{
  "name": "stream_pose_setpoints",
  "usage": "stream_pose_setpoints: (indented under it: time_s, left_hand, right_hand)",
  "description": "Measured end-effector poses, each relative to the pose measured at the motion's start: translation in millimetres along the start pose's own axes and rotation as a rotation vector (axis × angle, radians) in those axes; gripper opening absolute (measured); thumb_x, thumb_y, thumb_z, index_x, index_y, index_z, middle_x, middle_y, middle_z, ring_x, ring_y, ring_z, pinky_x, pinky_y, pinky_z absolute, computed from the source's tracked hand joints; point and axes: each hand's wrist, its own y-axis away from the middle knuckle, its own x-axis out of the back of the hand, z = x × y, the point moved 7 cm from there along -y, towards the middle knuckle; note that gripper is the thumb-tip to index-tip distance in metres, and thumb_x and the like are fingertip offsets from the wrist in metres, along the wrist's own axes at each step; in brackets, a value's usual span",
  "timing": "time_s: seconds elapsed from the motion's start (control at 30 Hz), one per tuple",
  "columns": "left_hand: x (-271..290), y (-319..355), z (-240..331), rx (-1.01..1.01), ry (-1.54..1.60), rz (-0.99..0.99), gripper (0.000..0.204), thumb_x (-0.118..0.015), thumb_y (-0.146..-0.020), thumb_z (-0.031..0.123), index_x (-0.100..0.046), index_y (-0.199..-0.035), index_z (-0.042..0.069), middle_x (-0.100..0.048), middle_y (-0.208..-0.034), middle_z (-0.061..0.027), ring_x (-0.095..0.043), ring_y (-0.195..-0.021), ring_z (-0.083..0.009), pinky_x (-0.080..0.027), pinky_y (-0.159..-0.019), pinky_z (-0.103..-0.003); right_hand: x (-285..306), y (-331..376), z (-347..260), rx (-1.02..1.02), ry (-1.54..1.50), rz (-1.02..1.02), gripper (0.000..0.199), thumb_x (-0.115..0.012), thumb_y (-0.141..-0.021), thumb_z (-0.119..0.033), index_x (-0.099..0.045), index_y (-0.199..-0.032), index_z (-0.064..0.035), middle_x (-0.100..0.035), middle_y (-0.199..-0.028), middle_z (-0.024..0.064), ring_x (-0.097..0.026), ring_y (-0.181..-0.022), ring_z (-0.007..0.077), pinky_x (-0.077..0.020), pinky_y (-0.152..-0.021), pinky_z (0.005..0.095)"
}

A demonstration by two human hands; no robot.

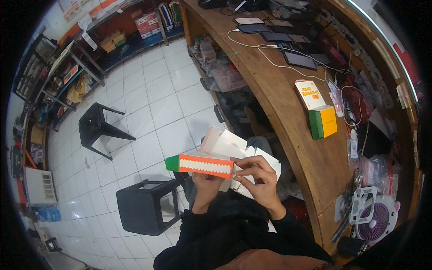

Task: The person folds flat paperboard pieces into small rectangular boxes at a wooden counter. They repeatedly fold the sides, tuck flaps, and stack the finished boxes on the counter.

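Over my lap I hold an orange and green cardboard box (189, 163), with a row of white scalloped shapes along its side. My left hand (207, 188) grips it from beneath, its fingers mostly hidden behind the box. The thumb and fingers of my right hand (260, 182) pinch the box's right end, at what looks like a small flap. White cardboard panels (227, 143) stand up behind the orange side. More white cardboard (272, 163) shows past my right hand; I cannot tell whether it belongs to the same box.
A curved wooden desk (288, 121) runs along my right, bearing an open yellow and green box (330, 120), several phones or tablets (299, 60), a white cable (265, 46) and a purple fan (373, 220). Black stools (146, 209) stand on the tiled floor to the left, with shelves (126, 42) beyond.
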Motion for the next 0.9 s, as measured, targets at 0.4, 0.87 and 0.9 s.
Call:
stream_pose_setpoints:
  time_s: [0.4,0.87,0.9]
  left_hand:
    - [-3.3,-9.0,13.0,-0.043,0.115,-0.137,0.064,-0.084,-0.074,0.009,-0.051,-0.129,0.002,-0.061,-0.124,-0.0101,-0.061,-0.112,-0.0183,-0.050,-0.097,-0.035]
    - [-0.6,7.5,29.5,0.017,0.130,-0.142,0.054,-0.078,-0.081,0.009,-0.051,-0.127,0.002,-0.061,-0.119,-0.0075,-0.060,-0.109,-0.0162,-0.048,-0.095,-0.033]
    - [-1.5,6.9,30.9,-0.010,0.083,-0.153,0.053,-0.077,-0.082,0.007,-0.051,-0.127,0.002,-0.061,-0.119,-0.0077,-0.059,-0.109,-0.0158,-0.048,-0.096,-0.033]
  right_hand:
    - [-11.6,6.7,-7.2,0.177,0.091,-0.002,0.023,-0.078,-0.071,0.007,-0.075,-0.090,-0.0045,-0.057,-0.118,0.0147,-0.055,-0.121,0.0371,-0.0466,-0.104,0.0469]
    - [-24.2,19.1,-21.2,0.429,0.161,-0.067,0.031,-0.076,-0.076,0.001,-0.074,-0.104,-0.0134,-0.055,-0.131,0.0241,-0.058,-0.118,0.0373,-0.0519,-0.095,0.0433]
    - [-24.3,18.4,-23.2,0.427,0.190,-0.085,0.031,-0.076,-0.077,0.001,-0.075,-0.104,-0.0132,-0.055,-0.131,0.0242,-0.058,-0.118,0.0374,-0.0523,-0.095,0.0432]
